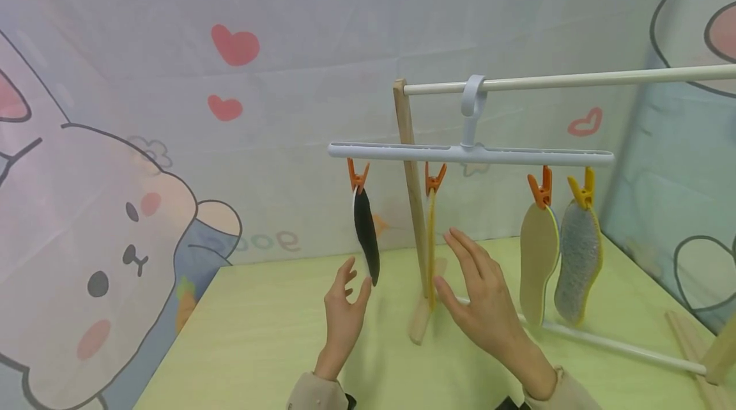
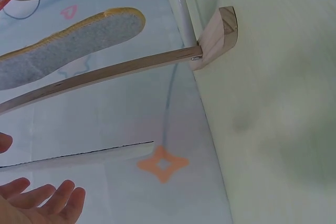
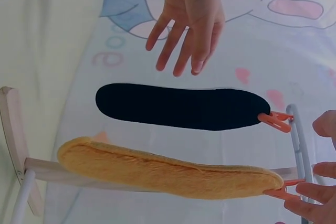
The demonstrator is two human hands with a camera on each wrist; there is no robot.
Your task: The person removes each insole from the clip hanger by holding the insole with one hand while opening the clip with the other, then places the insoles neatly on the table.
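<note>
Black insole (image 1: 367, 237) is hanging at 1 o'clock from left hand (image 1: 344, 317), yellow insole (image 1: 431, 250) at 10 o'clock from right hand (image 1: 485, 298); both hands are hovering loosely spread, pinching nothing; orange clips (image 3: 275, 123) are gripping top ends, presumably keeping insoles dangling straight below hanger (image 1: 397, 152); yellow insole is showing only edge in head view; hand contact looking uncertain; rail (image 1: 575, 80) running off frame at 3 o'clock.

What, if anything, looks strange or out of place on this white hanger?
Nothing looks fallen or damaged: the black insole, fluffy yellow insole, beige insole and grey insole all hang from clips. The one small mismatch is the yellow clip on the grey insole; the other three are orange.
</note>
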